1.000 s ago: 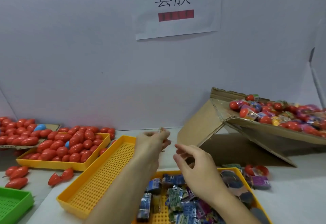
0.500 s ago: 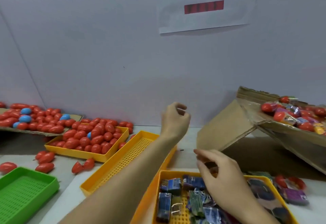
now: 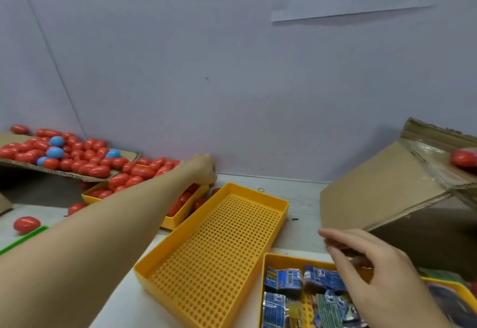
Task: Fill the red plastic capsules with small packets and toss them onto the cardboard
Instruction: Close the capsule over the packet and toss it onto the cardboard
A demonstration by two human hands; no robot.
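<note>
Red plastic capsules (image 3: 139, 172) fill a yellow tray (image 3: 178, 220) at the left back. My left hand (image 3: 201, 170) reaches over that tray's far end with its fingers curled down among the capsules; what they hold is hidden. My right hand (image 3: 374, 271) hovers over a second yellow tray (image 3: 284, 256) of small blue packets (image 3: 284, 280), fingers loosely stretched forward, nothing plainly held. The sloped cardboard (image 3: 374, 193) rises at the right, with one filled red capsule (image 3: 463, 158) at the frame edge.
An empty perforated yellow tray (image 3: 219, 245) lies between the two hands. A cardboard sheet (image 3: 64, 172) at far left holds more red and blue capsules. A loose capsule (image 3: 25, 224) lies beside a green tray (image 3: 23, 240). A wall stands right behind.
My left hand has gone from mid-air in front of me out to the left and down onto the capsule tray. My right hand stays over the packets. The view has turned left.
</note>
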